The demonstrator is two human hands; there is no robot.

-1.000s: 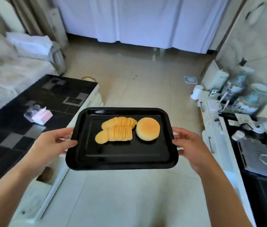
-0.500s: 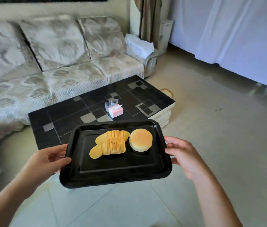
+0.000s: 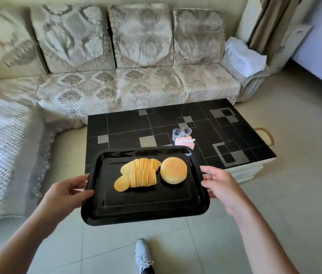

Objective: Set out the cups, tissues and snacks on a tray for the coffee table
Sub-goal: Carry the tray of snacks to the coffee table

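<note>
Both hands — left hand, right hand — grip the unlabelled black tray.

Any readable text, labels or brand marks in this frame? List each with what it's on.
None readable.
Pink tissue pack on the coffee table: any print is too small and blurred.
Black tray, chips, bun, clear cups: no markings visible.
White bundle on the sofa arm: faint marks, illegible.
</note>
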